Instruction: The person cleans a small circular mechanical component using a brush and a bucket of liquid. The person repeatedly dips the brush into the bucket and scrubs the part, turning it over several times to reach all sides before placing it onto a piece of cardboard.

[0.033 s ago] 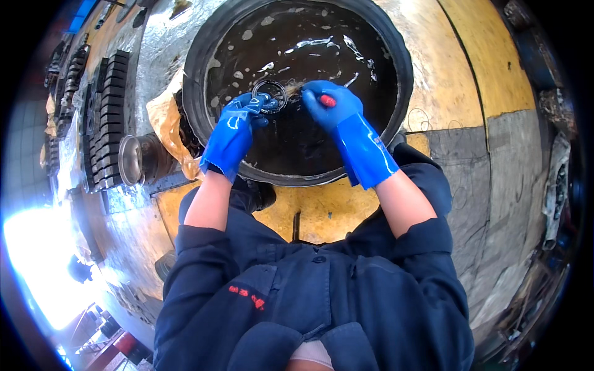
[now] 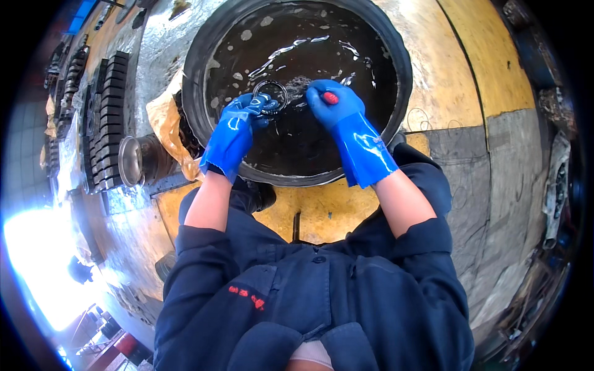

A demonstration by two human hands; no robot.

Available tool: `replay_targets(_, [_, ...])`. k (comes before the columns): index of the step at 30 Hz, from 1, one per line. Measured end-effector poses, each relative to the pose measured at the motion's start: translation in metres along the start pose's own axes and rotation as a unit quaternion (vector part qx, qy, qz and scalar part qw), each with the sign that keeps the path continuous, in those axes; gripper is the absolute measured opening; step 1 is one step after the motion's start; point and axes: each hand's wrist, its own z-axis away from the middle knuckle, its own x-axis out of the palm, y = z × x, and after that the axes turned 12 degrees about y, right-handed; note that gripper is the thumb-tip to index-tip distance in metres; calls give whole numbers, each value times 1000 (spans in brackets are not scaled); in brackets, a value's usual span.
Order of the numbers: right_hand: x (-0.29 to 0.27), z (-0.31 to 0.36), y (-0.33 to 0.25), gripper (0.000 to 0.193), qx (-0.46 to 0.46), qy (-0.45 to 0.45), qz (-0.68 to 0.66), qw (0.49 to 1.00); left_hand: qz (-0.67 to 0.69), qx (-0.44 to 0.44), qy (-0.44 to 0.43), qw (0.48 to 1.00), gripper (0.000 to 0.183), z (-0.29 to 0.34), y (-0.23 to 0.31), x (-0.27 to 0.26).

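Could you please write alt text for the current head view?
Gloved in blue, a person's left hand holds a dark ring and right hand a red handle, over a round tub of dark liquid. Tan wrapping sits beside the tub.

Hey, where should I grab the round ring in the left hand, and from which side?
Take the ring by the right part of its rim, probably best from the right: the left hand covers its lower left, while its open, circular shape leaves the right edge bare.

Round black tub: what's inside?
Dark liquid with pale patches. The left hand holds a dark ring there, the right hand a red handle. The liquid hides the bottom; whatever lies below can't be seen.
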Motion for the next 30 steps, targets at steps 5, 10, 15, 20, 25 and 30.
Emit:
replay_targets(5, [1, -12, 19, 29, 229, -39, -155, 960, -90, 19, -7, 996, 35, -14, -12, 8])
replay_targets(10, [-11, -2, -46, 20, 115, -125, -395, 903, -116, 100, -43, 987, 42, -23, -28, -7])
replay_targets(15, [-2, -11, -22, 28, 172, -46, -180, 967, -177, 45, -10, 983, 44, -5, -3, 10])
replay_targets(20, [-14, -5, -27, 30, 184, -84, -284, 937, -139, 37, -12, 990, 46, -6, -4, 5])
replay_targets(25, [-14, 1, -31, 31, 82, -109, -249, 959, -217, 153, 3, 964, 42, -24, -27, -1])
replay_targets(30, [-13, -2, -11, 31, 163, -59, -123, 977, -188, 139, 17, 972, 41, -10, -10, 12])
